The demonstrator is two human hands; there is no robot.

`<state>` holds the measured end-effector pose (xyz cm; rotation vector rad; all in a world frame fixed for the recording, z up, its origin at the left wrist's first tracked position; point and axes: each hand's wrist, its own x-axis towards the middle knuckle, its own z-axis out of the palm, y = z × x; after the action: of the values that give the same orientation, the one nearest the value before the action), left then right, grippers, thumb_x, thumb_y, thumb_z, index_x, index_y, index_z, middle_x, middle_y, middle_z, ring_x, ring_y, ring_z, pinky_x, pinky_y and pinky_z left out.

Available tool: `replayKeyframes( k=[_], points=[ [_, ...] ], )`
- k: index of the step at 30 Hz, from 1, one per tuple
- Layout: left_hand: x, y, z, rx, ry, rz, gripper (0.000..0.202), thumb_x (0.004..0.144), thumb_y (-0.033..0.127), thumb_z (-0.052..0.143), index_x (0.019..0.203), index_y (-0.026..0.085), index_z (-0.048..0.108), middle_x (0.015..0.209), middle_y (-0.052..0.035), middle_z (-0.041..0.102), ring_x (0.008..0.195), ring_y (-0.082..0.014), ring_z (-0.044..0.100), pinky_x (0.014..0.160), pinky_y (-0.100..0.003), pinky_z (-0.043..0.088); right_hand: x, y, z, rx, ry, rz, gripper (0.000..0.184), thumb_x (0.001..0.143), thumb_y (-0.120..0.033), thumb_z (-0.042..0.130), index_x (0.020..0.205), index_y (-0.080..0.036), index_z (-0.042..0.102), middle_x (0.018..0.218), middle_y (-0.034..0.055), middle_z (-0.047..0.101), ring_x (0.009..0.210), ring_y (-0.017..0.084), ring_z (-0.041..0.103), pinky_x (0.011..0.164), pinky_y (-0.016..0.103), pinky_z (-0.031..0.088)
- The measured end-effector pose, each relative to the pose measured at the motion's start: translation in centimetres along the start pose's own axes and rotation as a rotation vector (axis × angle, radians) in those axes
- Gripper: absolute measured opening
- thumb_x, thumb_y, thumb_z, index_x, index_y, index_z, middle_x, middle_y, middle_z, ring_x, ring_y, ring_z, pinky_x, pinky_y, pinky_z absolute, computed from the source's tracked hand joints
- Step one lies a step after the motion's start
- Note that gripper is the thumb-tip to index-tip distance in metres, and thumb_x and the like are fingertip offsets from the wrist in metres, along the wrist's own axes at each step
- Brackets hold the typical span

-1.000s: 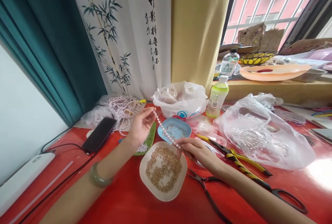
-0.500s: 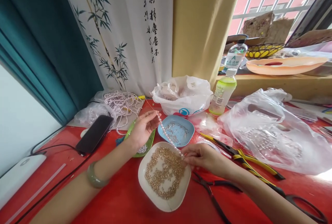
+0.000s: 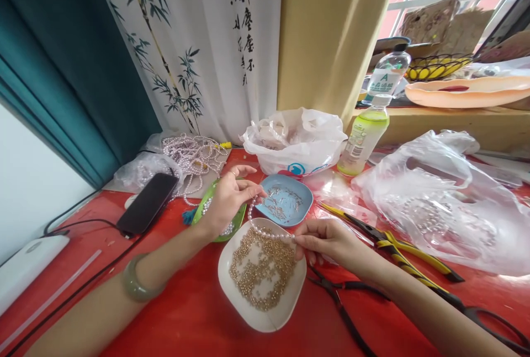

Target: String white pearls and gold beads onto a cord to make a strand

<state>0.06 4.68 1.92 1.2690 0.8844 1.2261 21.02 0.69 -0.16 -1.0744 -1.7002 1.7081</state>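
A short strand of pearl beads (image 3: 260, 225) sags in a curve between my two hands. My left hand (image 3: 228, 201) pinches its upper end above a green leaf-shaped dish (image 3: 201, 209). My right hand (image 3: 327, 240) pinches the lower end at the rim of a white dish (image 3: 285, 310) filled with several small gold beads (image 3: 260, 268). Just behind the strand sits a blue dish (image 3: 301, 202) with small metal findings.
Yellow-handled pliers (image 3: 397, 249) and black pliers (image 3: 343, 304) lie right of the white dish on the red table. A phone (image 3: 147, 203), a pile of pearl strands (image 3: 192, 158), plastic bags (image 3: 296, 142), a large clear bag (image 3: 439, 202) and a green bottle (image 3: 364, 135) surround the dishes.
My left hand has come down toward my right hand, so the strand, taut and slanted before, now hangs slack in a curve. The view has tilted down a little.
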Motion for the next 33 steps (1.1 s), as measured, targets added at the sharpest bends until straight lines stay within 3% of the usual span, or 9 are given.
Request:
replayKeyframes(
  k=[3, 8, 12, 18, 27, 33],
  points=[
    [-0.8, -0.1, 0.5, 0.244, -0.107, 0.084, 0.006, 0.075, 0.018, 0.057, 0.080, 0.015, 0.059, 0.065, -0.0007, 0.064, 0.059, -0.0104, 0.059, 0.060, -0.022, 0.047, 0.0, -0.1, 0.3, 0.042, 0.027, -0.030, 0.024, 0.077, -0.036, 0.054, 0.067, -0.014, 0.056, 0.062, 0.0007, 0.063, 0.047, 0.004, 0.046, 0.045, 0.018, 0.034],
    [-2.2, -0.1, 1.5, 0.565, -0.205, 0.136, 0.019, 0.078, 0.013, 0.048, 0.085, 0.016, 0.066, 0.084, -0.0045, 0.068, 0.078, -0.0135, 0.062, 0.072, -0.025, 0.048, -0.2, -0.6, 0.6, 0.084, 0.080, -0.030, 0.025, 0.077, -0.037, 0.055, 0.066, -0.014, 0.056, 0.063, 0.0013, 0.063, 0.049, 0.005, 0.048, 0.050, 0.019, 0.036],
    [-3.1, 0.1, 2.3, 0.703, -0.288, 0.246, 0.016, 0.074, 0.018, 0.057, 0.086, 0.016, 0.067, 0.088, -0.0054, 0.068, 0.082, -0.0154, 0.061, 0.075, -0.026, 0.048, -0.4, -0.7, 0.8, 0.108, 0.107, -0.024, 0.023, 0.077, -0.035, 0.056, 0.068, -0.014, 0.056, 0.063, 0.0011, 0.063, 0.049, 0.005, 0.047, 0.051, 0.020, 0.037],
    [-3.7, -0.4, 2.7, 0.686, -0.312, 0.331, 0.013, 0.074, 0.019, 0.060, 0.084, 0.017, 0.068, 0.080, -0.0036, 0.069, 0.075, -0.0135, 0.062, 0.071, -0.024, 0.048, -0.3, -0.6, 1.1, 0.093, 0.088, -0.083, 0.024, 0.076, -0.036, 0.056, 0.067, -0.014, 0.056, 0.061, 0.0007, 0.062, 0.048, 0.005, 0.046, 0.048, 0.019, 0.035],
    [-3.7, -0.3, 3.0, 0.607, -0.253, 0.171, 0.009, 0.071, 0.022, 0.062, 0.076, 0.017, 0.068, 0.076, -0.0036, 0.068, 0.069, -0.0141, 0.061, 0.064, -0.024, 0.048, -0.8, -1.3, 1.3, 0.022, 0.176, -0.088, 0.020, 0.074, -0.034, 0.056, 0.068, -0.015, 0.058, 0.057, -0.0004, 0.060, 0.047, 0.006, 0.047, 0.047, 0.020, 0.036],
    [-4.0, -0.3, 3.2, 0.587, -0.262, 0.145, 0.009, 0.072, 0.023, 0.061, 0.075, 0.018, 0.067, 0.076, -0.0041, 0.068, 0.069, -0.0153, 0.061, 0.062, -0.025, 0.046, -0.9, -1.7, 1.6, -0.002, 0.218, -0.087, 0.010, 0.069, -0.024, 0.052, 0.063, -0.017, 0.056, 0.052, -0.0014, 0.058, 0.046, 0.008, 0.047, 0.047, 0.021, 0.036]
  ],
)
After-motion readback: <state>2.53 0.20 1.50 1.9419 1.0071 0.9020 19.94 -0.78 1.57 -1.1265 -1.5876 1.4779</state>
